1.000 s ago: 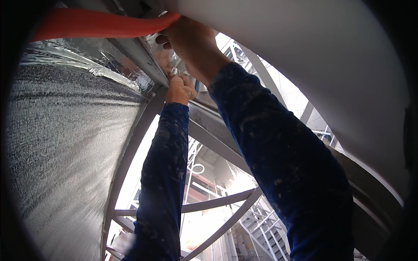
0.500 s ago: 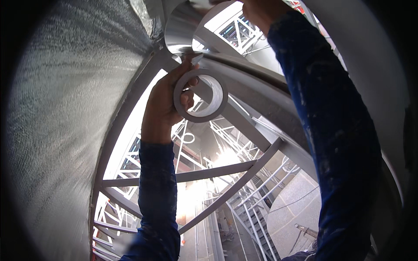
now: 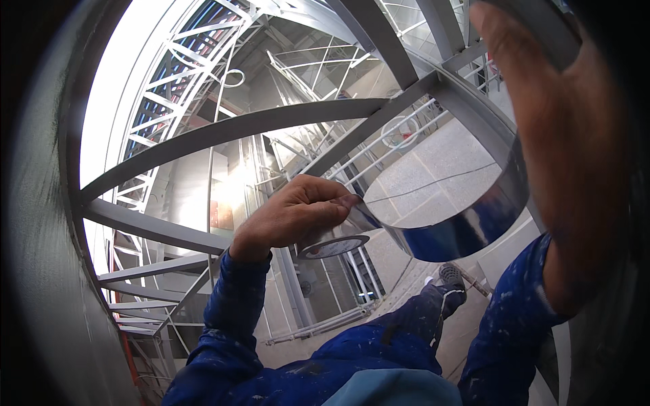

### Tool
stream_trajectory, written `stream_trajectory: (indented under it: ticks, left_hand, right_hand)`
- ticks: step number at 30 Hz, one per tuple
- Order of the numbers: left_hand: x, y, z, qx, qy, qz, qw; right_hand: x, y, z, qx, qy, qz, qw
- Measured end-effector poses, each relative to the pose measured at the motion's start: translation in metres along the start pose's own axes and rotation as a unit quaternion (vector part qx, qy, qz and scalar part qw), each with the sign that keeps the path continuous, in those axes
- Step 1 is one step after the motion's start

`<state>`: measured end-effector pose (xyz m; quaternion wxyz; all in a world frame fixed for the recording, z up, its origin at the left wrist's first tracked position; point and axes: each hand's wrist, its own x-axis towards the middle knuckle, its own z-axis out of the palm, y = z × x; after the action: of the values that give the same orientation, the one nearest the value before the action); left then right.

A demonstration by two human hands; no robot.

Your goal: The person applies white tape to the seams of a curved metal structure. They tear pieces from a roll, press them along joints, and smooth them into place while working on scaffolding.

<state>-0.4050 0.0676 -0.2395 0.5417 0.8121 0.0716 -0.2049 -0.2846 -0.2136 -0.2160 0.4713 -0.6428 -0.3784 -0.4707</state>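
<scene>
My left hand (image 3: 291, 213) is closed on a roll of silver foil tape (image 3: 335, 247), its flat rim and printed core end showing below the fingers. From the thumb and fingertips a loose strip of shiny tape (image 3: 453, 237) sags in a wide curve to the right. The strip rises toward my right forearm, where its far end is hidden. Large and close, my right hand (image 3: 555, 115) is raised at the upper right. Its thumb and fingers are spread apart against a grey surface (image 3: 542, 24), and some fingertips are out of sight.
Grey metal beams (image 3: 237, 132) cross in front of me, above a lower floor (image 3: 433, 176) with white railings. A silver-grey wall (image 3: 40, 271) curves along the left. White trusses (image 3: 162, 95) stand beyond it. My shoe (image 3: 451, 281) shows below.
The view has tilted down toward my body. My left hand has come lower with the roll, now seen edge-on, and the drooping strip is in full view. My right hand appears nearer, at the right.
</scene>
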Motion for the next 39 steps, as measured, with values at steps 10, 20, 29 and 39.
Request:
stream_trajectory:
  ticks: [10, 20, 29, 39]
  left_hand:
    - [0.05, -0.104, 0.023, 0.142, -0.093, -0.136, 0.976]
    - [0.026, -0.136, 0.017, 0.123, -0.28, -0.112, 0.946]
    - [0.025, -0.143, 0.029, 0.13, -0.266, -0.105, 0.949]
    - [0.016, -0.145, 0.031, 0.143, -0.236, -0.088, 0.957]
  right_hand:
    - [-0.191, -0.015, 0.089, 0.284, -0.576, 0.43, 0.635]
    - [-0.214, 0.014, 0.072, 0.248, -0.713, 0.33, 0.567]
    - [-0.241, -0.022, 0.104, 0.39, -0.635, 0.421, 0.517]
    - [-0.239, -0.03, 0.114, 0.373, -0.671, 0.378, 0.518]
